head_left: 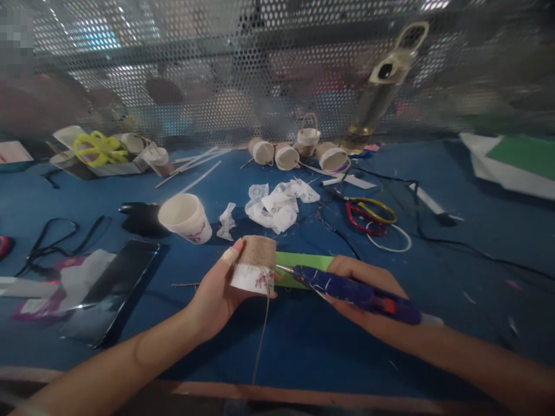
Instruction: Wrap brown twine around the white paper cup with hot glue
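My left hand (217, 294) grips a small paper cup (252, 277) from its left side, thumb near the upper rim. Brown twine covers the upper band of the cup, while the lower band is white with a reddish print. A loose strand of twine (261, 346) hangs from it toward the table's front edge. In my right hand (368, 289) is a dark blue hot glue gun (359, 293), its metal tip at the cup's right side. Whether the tip touches the cup I cannot tell. Behind both lies a bright green strip (303, 263), partly covered by my right hand.
A white paper cup (184, 216) leans left of centre, near crumpled white lace (280, 205). Several twine-wrapped cups (286, 156) stand along the perforated metal screen (234, 75). Scissors (368, 214) and a black cord (468, 245) lie right, a phone (117, 289) left, a bottle (377, 98) behind.
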### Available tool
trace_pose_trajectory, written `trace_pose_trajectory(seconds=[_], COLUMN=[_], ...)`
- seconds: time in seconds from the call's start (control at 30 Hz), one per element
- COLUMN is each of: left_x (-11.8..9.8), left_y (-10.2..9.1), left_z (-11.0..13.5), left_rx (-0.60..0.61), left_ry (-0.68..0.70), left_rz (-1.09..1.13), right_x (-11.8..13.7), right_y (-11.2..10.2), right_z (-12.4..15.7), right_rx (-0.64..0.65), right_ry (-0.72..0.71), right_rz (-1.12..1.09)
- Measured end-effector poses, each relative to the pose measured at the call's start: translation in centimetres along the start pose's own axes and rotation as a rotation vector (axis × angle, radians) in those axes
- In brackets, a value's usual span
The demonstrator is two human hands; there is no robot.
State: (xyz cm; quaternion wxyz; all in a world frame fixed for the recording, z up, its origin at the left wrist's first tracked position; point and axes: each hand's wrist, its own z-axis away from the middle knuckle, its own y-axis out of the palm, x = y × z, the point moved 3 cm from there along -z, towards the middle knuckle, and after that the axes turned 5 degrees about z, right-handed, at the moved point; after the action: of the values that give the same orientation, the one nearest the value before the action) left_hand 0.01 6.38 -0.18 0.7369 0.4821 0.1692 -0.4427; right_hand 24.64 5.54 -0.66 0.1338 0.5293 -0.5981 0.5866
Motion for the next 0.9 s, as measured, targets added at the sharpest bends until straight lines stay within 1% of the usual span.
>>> trace_pose_trajectory(seconds=[0.1, 0.27, 0.43, 0.63, 0.9], left_x=[0.1, 0.3, 0.5, 1.0, 1.1], left_y=[0.0, 0.1, -0.1, -0.6, -0.6], left_z=[0.0, 0.2, 0.1, 0.2, 0.2], left_rx=[0.044, 0.118, 0.119, 0.082, 0.068], left_ry=[0.009, -0.004, -0.010, -0.005, 0.029], left_rz=[-0.014, -0.037, -0.063, -0.108, -0.137], right_x=[0.3, 0.9, 1.0, 0.8, 1.4], right_y=[0.1, 0.0, -0.2, -0.3, -0.3], right_z=[0.0, -0.1, -0.1, 0.0, -0.2], right_rx=[0.028, 0.021, 0.016, 0.040, -0.013], right_ry=[-0.034, -0.045, -0.074, -0.091, -0.174], right_rz=[0.004, -0.002, 0.026, 0.106, 0.138])
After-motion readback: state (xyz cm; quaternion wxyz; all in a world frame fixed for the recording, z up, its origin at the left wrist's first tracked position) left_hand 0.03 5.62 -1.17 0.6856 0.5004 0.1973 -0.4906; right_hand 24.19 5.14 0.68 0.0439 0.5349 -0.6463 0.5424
